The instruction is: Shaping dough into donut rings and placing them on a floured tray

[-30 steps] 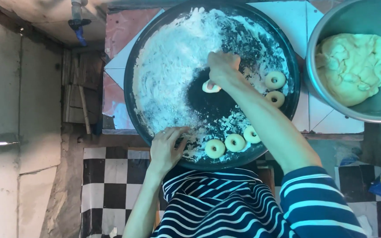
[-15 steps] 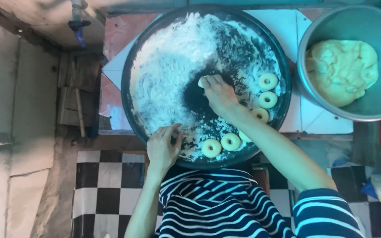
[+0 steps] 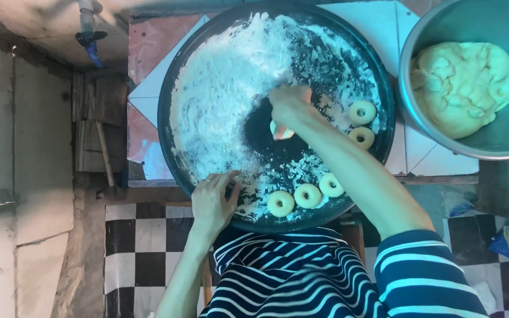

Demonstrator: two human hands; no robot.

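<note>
Item, floured round tray (image 3: 384, 88): your R hand (image 3: 287, 105) slid back toward centre, fingers pinched on a dough piece (image 3: 280, 131), L hand (image 3: 212, 200) stayed flat, empty, on near rim; five dough rings (image 3: 307, 195) unchanged, so shaping continued.

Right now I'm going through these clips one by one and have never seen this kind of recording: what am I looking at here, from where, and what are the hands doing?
There is no machine here, only a person in a striped top, filmed straight down by a camera worn on the head. The large round dark tray sits on a tiled surface and is dusted with a heap of white flour. Five dough rings lie on it: three along the near edge, two toward the right. The right hand presses on a small piece of dough in the tray's bare middle; its exact grip is hidden. The left hand rests open on the tray's near rim. At upper right, a metal bowl holds a lump of pale yellow dough.
</note>
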